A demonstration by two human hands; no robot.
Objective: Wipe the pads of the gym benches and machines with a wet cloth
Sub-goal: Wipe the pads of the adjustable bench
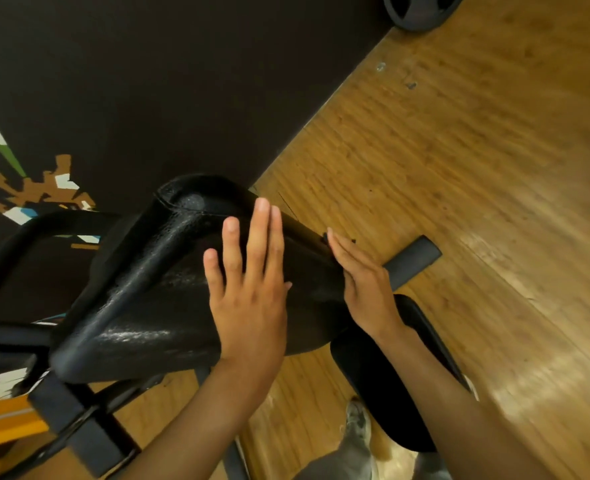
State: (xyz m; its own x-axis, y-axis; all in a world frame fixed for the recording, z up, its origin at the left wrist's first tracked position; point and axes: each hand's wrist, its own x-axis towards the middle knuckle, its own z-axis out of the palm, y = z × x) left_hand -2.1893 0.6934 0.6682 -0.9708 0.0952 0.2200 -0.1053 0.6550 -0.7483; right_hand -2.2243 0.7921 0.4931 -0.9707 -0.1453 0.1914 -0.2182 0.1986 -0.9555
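Fingers of the left hand (248, 292) lie straight and slightly spread, flat on the glossy black pad (141, 292). The right hand (366, 285) presses straight, closed-together fingers against the pad's right edge. No cloth shows under either palm, and no readable writing appears on the pad. A black seat (390, 375) sits below the right forearm, above the wooden floor (477, 168), beside a dark wall (182, 81).
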